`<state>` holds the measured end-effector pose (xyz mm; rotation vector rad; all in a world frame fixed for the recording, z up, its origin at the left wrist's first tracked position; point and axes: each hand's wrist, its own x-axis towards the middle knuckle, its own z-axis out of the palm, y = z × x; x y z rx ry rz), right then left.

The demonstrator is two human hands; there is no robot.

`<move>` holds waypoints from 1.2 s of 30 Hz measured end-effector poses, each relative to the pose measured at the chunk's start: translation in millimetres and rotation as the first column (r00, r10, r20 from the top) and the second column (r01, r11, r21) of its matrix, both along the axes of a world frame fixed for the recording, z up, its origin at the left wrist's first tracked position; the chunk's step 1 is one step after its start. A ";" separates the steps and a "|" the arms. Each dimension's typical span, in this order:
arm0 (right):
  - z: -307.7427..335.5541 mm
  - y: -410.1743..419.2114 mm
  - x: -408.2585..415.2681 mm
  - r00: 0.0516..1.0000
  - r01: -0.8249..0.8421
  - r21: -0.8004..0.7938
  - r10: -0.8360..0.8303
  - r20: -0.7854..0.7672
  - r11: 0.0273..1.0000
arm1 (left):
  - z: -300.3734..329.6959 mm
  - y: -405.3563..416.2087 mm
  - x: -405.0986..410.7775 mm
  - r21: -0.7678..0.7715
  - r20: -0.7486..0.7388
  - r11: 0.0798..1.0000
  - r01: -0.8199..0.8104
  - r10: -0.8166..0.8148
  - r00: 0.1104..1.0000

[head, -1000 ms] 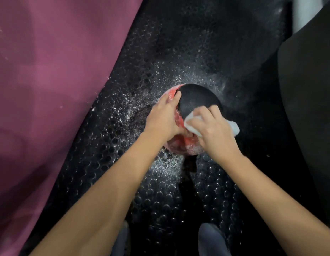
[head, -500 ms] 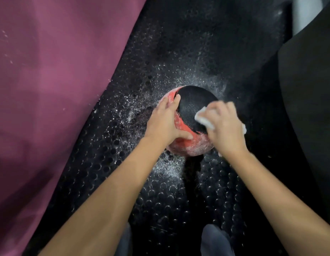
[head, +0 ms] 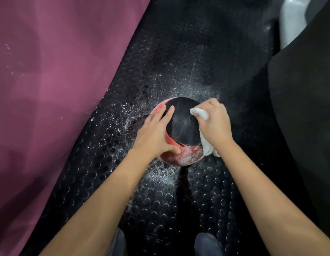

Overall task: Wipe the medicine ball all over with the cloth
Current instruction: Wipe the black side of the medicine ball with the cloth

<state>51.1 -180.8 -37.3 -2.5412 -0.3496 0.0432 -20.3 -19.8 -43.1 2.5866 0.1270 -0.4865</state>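
Observation:
A black and red medicine ball [head: 184, 126] sits on the studded black floor mat [head: 160, 191], its red lower part streaked with white residue. My left hand [head: 156, 132] rests on the ball's left side, fingers spread straight over it and thumb against the red band. My right hand [head: 214, 124] grips a crumpled white cloth [head: 201, 113] and presses it against the ball's right side. A tail of the cloth hangs below my right wrist. The ball's underside and far right flank are hidden.
White powdery specks are scattered on the mat around the ball. A purple padded surface [head: 49, 89] fills the left. A black padded block [head: 304, 117] stands at the right, with a pale post [head: 291, 19] behind it. My shoes [head: 206, 244] show at the bottom.
My right hand has carried the cloth from the ball's near front round to its right side. The left hand has stayed on the left side, fingers reaching slightly farther over the top.

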 end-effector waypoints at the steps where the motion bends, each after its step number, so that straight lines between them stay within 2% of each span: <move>1: 1.1 3.0 2.7 1.000 0.004 -0.024 -0.004 0.002 1.000 | -0.4 1.3 0.3 0.020 -0.010 1.000 0.013 -0.013 1.000; 3: 2.0 10.0 4.2 0.999 0.026 -0.117 -0.020 0.048 0.993 | -0.5 1.7 4.3 0.040 -0.005 0.999 0.011 -0.011 1.000; 5: -0.8 17.1 -7.9 0.983 0.011 -0.209 0.027 0.180 0.978 | -0.6 0.4 8.6 0.043 0.004 0.999 -0.011 0.011 1.000; 8: -6.7 12.9 -37.3 0.893 -0.214 -0.291 0.307 0.330 0.933 | -2.8 -1.0 7.2 0.038 0.031 0.999 -0.037 0.035 0.999; 10: -5.8 7.9 -31.4 0.861 -0.269 -0.340 0.383 0.335 0.901 | -4.6 -2.3 4.9 0.019 0.033 0.999 -0.043 0.042 0.999; 14: -1.2 19.4 -24.0 0.938 -0.084 -0.252 0.162 0.305 0.964 | -3.5 -6.6 6.2 -0.014 0.025 0.996 -0.086 0.086 0.996; 18: -5.7 10.0 -47.7 0.820 -0.292 -0.379 0.434 0.373 0.878 | -7.4 -1.7 3.7 -0.024 0.032 0.994 -0.110 0.111 0.993; 19: -3.2 7.5 -42.2 0.816 -0.298 -0.402 0.449 0.363 0.866 | -8.4 -0.5 1.7 -0.038 0.025 0.993 -0.110 0.111 0.994; 21: 3.4 10.6 -23.1 0.917 -0.169 -0.346 0.276 0.288 0.923 | -10.1 0.5 0.0 -0.060 0.009 0.992 -0.115 0.115 0.993; 23: 4.6 19.8 -14.4 0.966 -0.006 -0.268 0.075 0.248 0.964 | -8.9 1.8 1.5 -0.047 -0.003 0.991 -0.126 0.126 0.992; 24: 1.3 24.3 -20.2 0.959 -0.014 -0.261 0.087 0.271 0.965 | -8.4 3.7 3.3 -0.041 -0.005 0.991 -0.129 0.129 0.992; 28: -12.9 24.1 -59.4 0.824 -0.271 -0.383 0.419 0.381 0.883 | -11.2 14.0 3.7 -0.085 0.027 0.984 -0.155 0.158 0.987; 30: -11.8 22.7 -47.6 0.846 -0.267 -0.361 0.397 0.356 0.894 | -10.9 11.4 -0.6 -0.097 0.017 0.982 -0.160 0.162 0.987; 33: -6.7 27.4 -31.3 0.918 -0.085 -0.266 0.180 0.355 0.960 | -10.3 6.7 1.3 -0.090 0.000 0.982 -0.168 0.169 0.986; 34: -6.6 30.3 -35.9 0.916 -0.085 -0.278 0.184 0.355 0.957 | -9.9 7.4 2.2 -0.088 0.001 0.981 -0.172 0.172 0.985; 36: -10.2 28.8 -49.7 0.876 -0.190 -0.355 0.322 0.361 0.915 | -11.2 10.1 1.9 -0.097 0.004 0.979 -0.179 0.180 0.984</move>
